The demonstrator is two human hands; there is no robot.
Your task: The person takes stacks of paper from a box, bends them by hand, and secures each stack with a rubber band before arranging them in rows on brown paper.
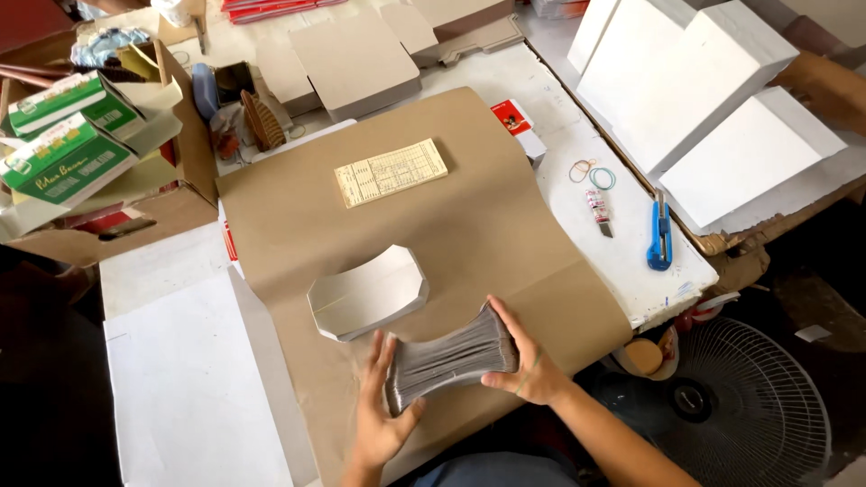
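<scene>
The left hand [379,410] and the right hand [528,361] each clamp one end of a thick card stack [451,358]. The stack bows inward at its middle and rests on edge on the brown sheet [469,225] near the front of the worktop [622,252].

To square the stack well, keep both palms flat against the ends, press evenly, and tap the lower edge on the sheet so that no card slips out of line.

Just beyond the hands lies a folded white card [368,293], bent into a shallow tray shape. Farther back on the sheet lies a printed pad [391,171]. To the right, on the white surface, lie rubber bands [593,172], a small tube [599,212] and a blue cutter [659,236]. White blocks [713,99] stand at the far right; green boxes [63,135] sit at the far left.

The left fingertips are hidden behind the stack. The stack's faces cannot be made out. The fan [749,406] below the worktop edge is cut off.
</scene>
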